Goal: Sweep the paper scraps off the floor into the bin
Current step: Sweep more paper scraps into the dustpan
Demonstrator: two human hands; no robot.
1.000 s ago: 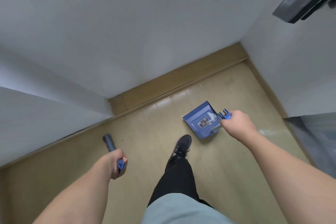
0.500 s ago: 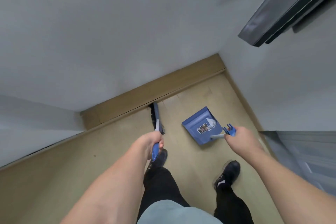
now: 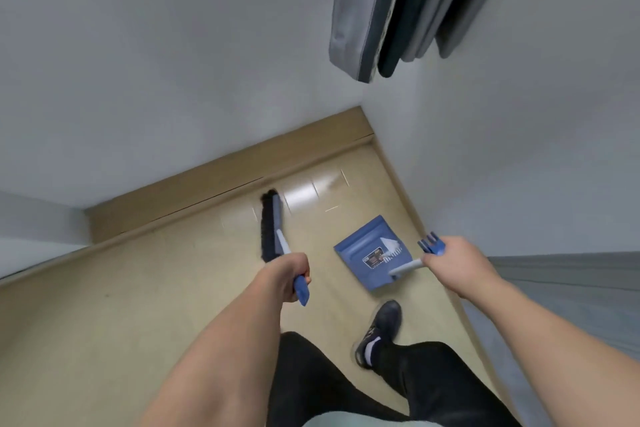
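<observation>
Left hand (image 3: pixel 289 274) grips the broom (image 3: pixel 272 227), its head lying left of the dustpan (image 3: pixel 372 251) gripped by the right hand (image 3: pixel 457 262); scraps (image 3: pixel 331 209) lie above both.

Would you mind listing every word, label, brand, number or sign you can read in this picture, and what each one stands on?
No text can be read here.
Sticker on the blue dustpan: a small dark label with light and reddish marks, too small and blurred to read.
Black shoe: a white patch on its side, with no readable lettering.
Brush, walls and floor: no writing visible.
</observation>
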